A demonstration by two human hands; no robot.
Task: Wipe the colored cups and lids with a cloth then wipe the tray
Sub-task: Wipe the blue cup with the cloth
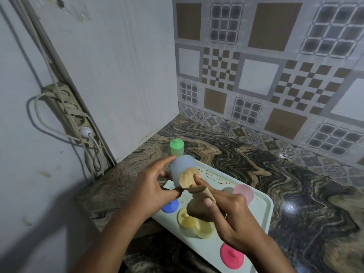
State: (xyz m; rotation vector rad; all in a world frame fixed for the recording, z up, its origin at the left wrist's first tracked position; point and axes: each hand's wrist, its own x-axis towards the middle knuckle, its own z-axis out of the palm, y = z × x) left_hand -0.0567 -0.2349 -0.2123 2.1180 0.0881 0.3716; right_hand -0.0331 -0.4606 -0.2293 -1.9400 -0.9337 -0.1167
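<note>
My left hand (155,186) holds a pale blue cup (182,166) up above the tray. My right hand (226,211) grips a tan cloth (189,179) and presses it against the cup's side. Below lies the pale green tray (262,211), speckled with brown stains. On it sit a blue lid (170,206), a yellow cup lying by a yellow lid (197,223), a pink cup (244,193) and a pink lid (231,254). A green cup with its lid (176,147) stands on the counter behind the tray.
The marbled counter (295,184) stretches right and back to a patterned tiled wall (275,75). A white panel (128,85) closes the left side. A power strip with cables (74,117) hangs on the left wall.
</note>
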